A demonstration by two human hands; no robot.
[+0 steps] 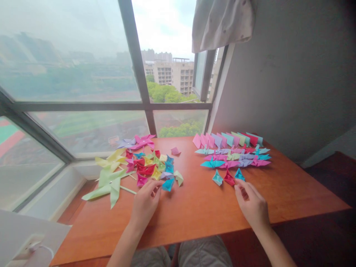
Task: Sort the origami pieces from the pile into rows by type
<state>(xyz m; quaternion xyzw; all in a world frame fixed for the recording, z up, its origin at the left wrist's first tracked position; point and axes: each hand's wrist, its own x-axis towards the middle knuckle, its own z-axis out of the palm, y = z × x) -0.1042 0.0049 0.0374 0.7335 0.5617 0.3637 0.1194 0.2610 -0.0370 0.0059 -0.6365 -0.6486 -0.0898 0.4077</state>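
My left hand (147, 198) is closed in a pinch at the left corner of a blue paper boat (168, 184), at the near edge of a cluster of folded boats. My right hand (252, 204) has its thumb and forefinger together at the near side of another blue paper boat (239, 174). That boat ends a short row with a red paper boat (229, 178) and a light teal paper boat (217, 178). Around my left hand lie several boats, among them a yellow one (156, 174), a magenta one (141, 180) and a pale green one (178, 178).
Paper pinwheels, including a pale green one (108, 181) and a magenta one (143, 141), lie left on the wooden table (194, 211). Rows of paper cranes (229, 164) and upright folded papers (228, 139) stand back right. A window (83, 74) and grey wall (286, 81) border the table.
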